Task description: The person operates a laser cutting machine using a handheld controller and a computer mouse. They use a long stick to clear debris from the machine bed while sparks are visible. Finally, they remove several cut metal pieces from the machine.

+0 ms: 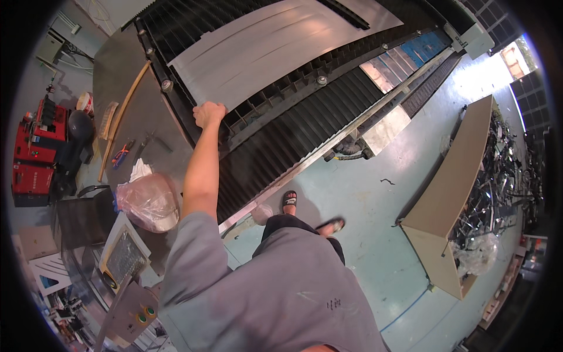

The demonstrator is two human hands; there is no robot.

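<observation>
A large grey metal sheet (246,56) lies on the dark slatted bed (296,88) of a machine. At the sheet's near left corner is my left hand (209,113), its fingers curled closed over the edge. My left arm reaches straight out to it, and the fingertips are partly hidden. My right hand is out of the picture.
Black ribbed bellows (305,126) run along the machine's near side. On the left, a dark table (117,76) carries pliers (122,154) and a plastic-wrapped bundle (149,199). A cardboard box (448,170) of dark scrap stands right. A control panel (132,314) is lower left.
</observation>
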